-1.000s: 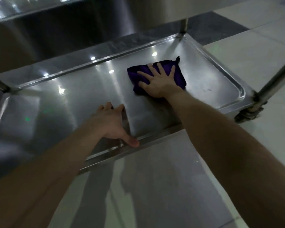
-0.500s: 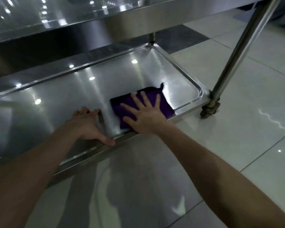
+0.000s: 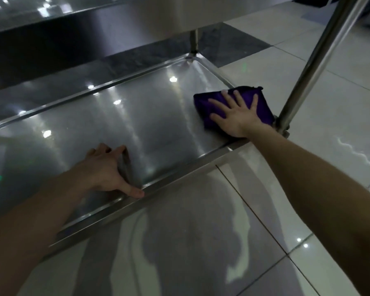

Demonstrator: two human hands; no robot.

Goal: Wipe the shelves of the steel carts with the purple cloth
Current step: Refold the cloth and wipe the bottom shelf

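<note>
Wiping the bottom shelf [image 3: 150,124] is the step in hand. The right hand [image 3: 237,118] presses the purple cloth [image 3: 263,107] flat under spread, straight fingers [image 3: 238,99], gripping nothing. The left hand [image 3: 107,171] braces on the near rim well left of them, holding nothing. Next, I judge, comes a sweep leftward. The cart post [image 3: 320,60], just right of the fingers, blocks further travel.

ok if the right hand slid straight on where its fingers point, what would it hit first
Probably the bottom shelf's raised side rim: the right hand lies flat on the purple cloth, fingers aimed at that edge, only floor tile beyond. Depth is hard to judge.
</note>
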